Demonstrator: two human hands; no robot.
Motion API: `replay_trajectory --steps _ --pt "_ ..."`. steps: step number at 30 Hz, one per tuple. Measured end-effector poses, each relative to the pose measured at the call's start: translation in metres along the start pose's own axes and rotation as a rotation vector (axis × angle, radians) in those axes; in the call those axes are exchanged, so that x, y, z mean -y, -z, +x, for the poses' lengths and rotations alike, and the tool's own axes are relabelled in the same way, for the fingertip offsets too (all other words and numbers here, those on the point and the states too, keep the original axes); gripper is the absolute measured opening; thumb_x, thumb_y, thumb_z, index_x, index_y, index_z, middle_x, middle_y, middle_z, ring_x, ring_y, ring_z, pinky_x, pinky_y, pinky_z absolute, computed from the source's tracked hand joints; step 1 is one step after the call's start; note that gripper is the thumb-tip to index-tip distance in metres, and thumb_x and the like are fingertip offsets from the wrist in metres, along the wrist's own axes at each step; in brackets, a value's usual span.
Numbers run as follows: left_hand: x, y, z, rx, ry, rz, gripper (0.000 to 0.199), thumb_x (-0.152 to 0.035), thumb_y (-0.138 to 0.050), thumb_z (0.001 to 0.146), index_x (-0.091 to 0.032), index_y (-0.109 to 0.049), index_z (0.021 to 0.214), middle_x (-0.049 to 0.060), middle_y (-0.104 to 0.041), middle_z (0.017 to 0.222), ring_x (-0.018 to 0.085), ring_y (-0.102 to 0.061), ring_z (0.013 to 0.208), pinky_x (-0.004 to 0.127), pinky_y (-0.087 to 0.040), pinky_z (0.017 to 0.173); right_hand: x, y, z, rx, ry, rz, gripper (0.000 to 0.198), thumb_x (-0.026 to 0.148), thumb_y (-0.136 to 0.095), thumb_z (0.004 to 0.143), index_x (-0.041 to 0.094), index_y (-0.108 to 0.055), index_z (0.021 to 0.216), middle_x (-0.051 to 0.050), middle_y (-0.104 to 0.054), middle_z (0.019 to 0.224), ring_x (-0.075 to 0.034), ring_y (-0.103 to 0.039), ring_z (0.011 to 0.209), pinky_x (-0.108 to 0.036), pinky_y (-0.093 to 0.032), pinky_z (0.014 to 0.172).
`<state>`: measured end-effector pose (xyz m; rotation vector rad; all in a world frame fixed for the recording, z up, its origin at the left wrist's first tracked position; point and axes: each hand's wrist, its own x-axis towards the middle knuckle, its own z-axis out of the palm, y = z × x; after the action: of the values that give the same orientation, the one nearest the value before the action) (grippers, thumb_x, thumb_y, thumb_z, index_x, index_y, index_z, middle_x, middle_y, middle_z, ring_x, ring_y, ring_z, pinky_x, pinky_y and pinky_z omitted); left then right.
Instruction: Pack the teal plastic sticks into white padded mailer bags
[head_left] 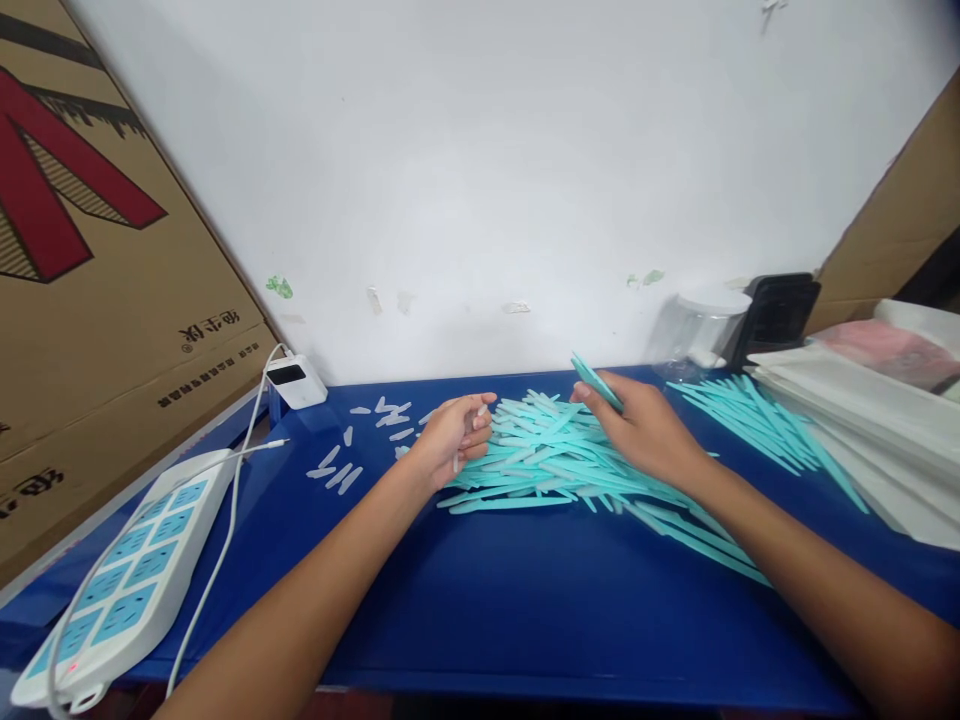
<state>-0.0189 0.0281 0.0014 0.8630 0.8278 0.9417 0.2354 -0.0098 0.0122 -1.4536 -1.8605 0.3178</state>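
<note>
My left hand [450, 437] is curled at the left edge of a heap of thin turquoise eyebrow razors [544, 455], its fingers closed on small clear blade caps [482, 411]. How many caps it holds is hidden by the fingers. Above the heap's right side, my right hand [645, 425] grips a few turquoise eyebrow razors [594, 380] between thumb and fingers, tips pointing up and left. Loose clear caps [392, 412] lie scattered on the blue table to the left of my left hand. A second, flatter group of razors [757, 420] lies farther right.
A white power strip [142, 560] with cables and a small white device [298, 381] occupy the left side of the blue table [480, 610]. A clear tub [705, 325], a black holder [780, 310] and stacked white bags [862, 410] stand right. A large carton [150, 300] rises left.
</note>
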Motion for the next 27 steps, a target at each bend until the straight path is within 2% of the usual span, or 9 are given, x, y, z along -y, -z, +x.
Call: replay_trajectory --steps 4,7,12,16,20,27 --pt "0.005 -0.008 -0.003 0.005 0.020 -0.111 0.013 -0.017 -0.055 0.094 -0.016 -0.055 0.107 -0.007 -0.039 0.067 0.004 -0.022 0.041 0.016 -0.016 0.033 0.006 0.000 -0.004 0.030 0.103 0.010 0.046 0.058 -0.042 0.103 0.021 -0.065 0.089 -0.002 -0.059 0.062 -0.019 -0.051 0.059 -0.031 -0.034 0.058" --pt "0.008 -0.010 -0.005 0.012 0.023 -0.120 0.015 -0.018 -0.057 0.094 -0.016 -0.055 0.108 -0.007 -0.042 0.070 0.004 -0.023 0.042 0.016 -0.017 0.034 0.004 -0.001 -0.005 0.091 0.115 0.012 0.044 0.059 -0.040 0.104 0.022 -0.059 0.088 -0.002 -0.058 0.066 -0.019 -0.051 0.062 -0.032 -0.035 0.059" --pt "0.010 -0.010 -0.005 0.043 -0.055 0.032 0.023 -0.025 -0.062 0.093 -0.016 -0.058 0.114 -0.005 -0.050 0.075 0.003 -0.023 0.042 0.016 -0.016 0.035 0.002 -0.004 -0.006 0.143 0.036 0.075 0.034 0.054 -0.038 0.106 0.024 -0.048 0.093 0.001 -0.053 0.073 -0.018 -0.051 0.068 -0.031 -0.037 0.064" --pt "0.009 -0.013 -0.009 0.102 -0.107 0.193 0.028 -0.038 -0.068 0.093 -0.015 -0.059 0.106 -0.002 -0.056 0.081 0.002 -0.023 0.044 0.016 -0.014 0.037 0.006 -0.006 -0.008 0.201 0.040 0.186 0.034 0.053 -0.042 0.105 0.024 -0.044 0.088 0.003 -0.050 0.072 -0.016 -0.045 0.064 -0.030 -0.036 0.061" --pt "0.007 -0.017 -0.014 0.152 -0.171 0.298 0.036 -0.049 -0.067 0.094 -0.017 -0.058 0.106 0.005 -0.066 0.094 0.002 -0.022 0.045 0.018 -0.014 0.039 0.008 -0.002 -0.006 0.241 0.046 0.324 0.036 0.055 -0.045 0.105 0.024 -0.046 0.087 0.004 -0.050 0.070 -0.015 -0.046 0.063 -0.028 -0.038 0.061" --pt "0.006 -0.017 -0.014 0.159 -0.180 0.326 0.040 -0.057 -0.066 0.093 -0.019 -0.056 0.100 0.006 -0.071 0.100 0.001 -0.019 0.044 0.019 -0.014 0.040 0.006 0.000 -0.004 0.250 0.078 0.318 0.040 0.055 -0.046 0.105 0.022 -0.050 0.082 0.002 -0.054 0.070 -0.015 -0.049 0.064 -0.028 -0.039 0.063"
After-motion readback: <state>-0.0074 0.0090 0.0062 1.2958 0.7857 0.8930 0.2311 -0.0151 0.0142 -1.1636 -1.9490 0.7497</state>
